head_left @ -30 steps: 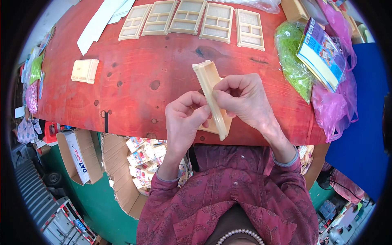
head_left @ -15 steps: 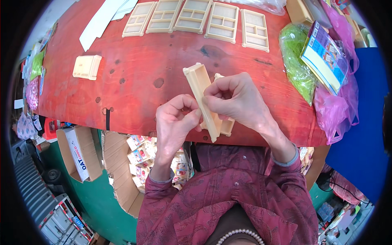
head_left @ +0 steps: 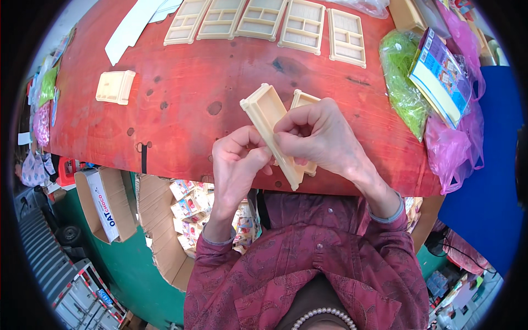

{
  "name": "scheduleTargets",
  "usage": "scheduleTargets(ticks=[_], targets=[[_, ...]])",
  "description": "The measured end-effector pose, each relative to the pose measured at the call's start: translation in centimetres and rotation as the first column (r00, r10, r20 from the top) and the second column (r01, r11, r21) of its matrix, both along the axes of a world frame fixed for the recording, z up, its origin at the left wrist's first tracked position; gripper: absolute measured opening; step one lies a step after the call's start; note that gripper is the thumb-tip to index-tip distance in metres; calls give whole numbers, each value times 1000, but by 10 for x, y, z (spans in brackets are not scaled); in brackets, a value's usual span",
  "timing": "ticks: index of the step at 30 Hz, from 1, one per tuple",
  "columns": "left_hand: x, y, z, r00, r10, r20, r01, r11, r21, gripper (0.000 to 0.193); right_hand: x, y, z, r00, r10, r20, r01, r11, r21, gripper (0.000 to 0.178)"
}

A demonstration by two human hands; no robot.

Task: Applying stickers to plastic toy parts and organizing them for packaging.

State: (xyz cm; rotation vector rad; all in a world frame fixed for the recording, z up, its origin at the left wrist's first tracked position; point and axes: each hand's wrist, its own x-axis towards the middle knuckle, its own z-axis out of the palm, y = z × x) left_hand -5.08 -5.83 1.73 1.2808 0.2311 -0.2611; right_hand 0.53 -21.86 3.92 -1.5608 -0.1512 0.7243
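Between my two hands, over the near edge of the table, a cream plastic miniature shelf unit [head_left: 265, 113] is tilted with its far end leaning left. My left hand [head_left: 240, 158] pinches its left long side with thumb and fingertips. The fingers of my right hand [head_left: 319, 132] are closed on the opposite side, and they cover the middle of its open face. A second cream plastic piece [head_left: 303, 98] lies on the table behind and under my right hand, mostly hidden. Whether the right fingers hold anything small cannot be made out.
Several cream shelf units [head_left: 257, 19] lie in a row along the far side of the red table [head_left: 187, 132]. A smaller cream piece [head_left: 115, 87] is at left. Green shred in a clear bag [head_left: 404, 77] and pink bags [head_left: 452, 148] stand at right. Below is a carton [head_left: 165, 231] of small packages.
The shelf unit in my hands has turned so that more of its open face shows. More of the piece behind my right hand shows. My hands keep nearly the same place.
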Motion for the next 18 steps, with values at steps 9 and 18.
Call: scheduleTargets(ticks=[9,18], targets=[[-4,-2,6,999,-32,5,32,997,73,11,-3,-3,6,998,15,-68,-17,999,-39,12],[-10,28,6,996,78,50,-83,993,90,16,7,-26,13,987,-151,45,155,985,-78,9]])
